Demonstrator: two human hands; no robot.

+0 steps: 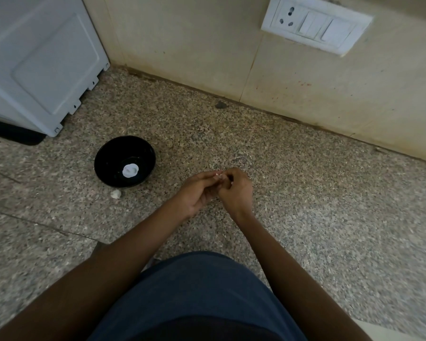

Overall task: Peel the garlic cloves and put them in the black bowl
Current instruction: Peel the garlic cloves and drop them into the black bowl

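A black bowl (103, 160) stands on the speckled granite counter (305, 193), left of my hands, with pale garlic (130, 170) lying in its bottom. A small white garlic piece (116, 193) lies on the counter just in front of the bowl. My left hand (199, 190) and my right hand (236, 190) meet above the counter, fingertips together. Between them they pinch a small garlic clove (219, 175), of which only a pale sliver shows; the rest is hidden by my fingers.
A white appliance (35, 62) stands at the back left, close behind the bowl. A beige tiled wall (207, 50) runs along the counter's back, with a white socket and switch plate (316, 24) at the upper right.
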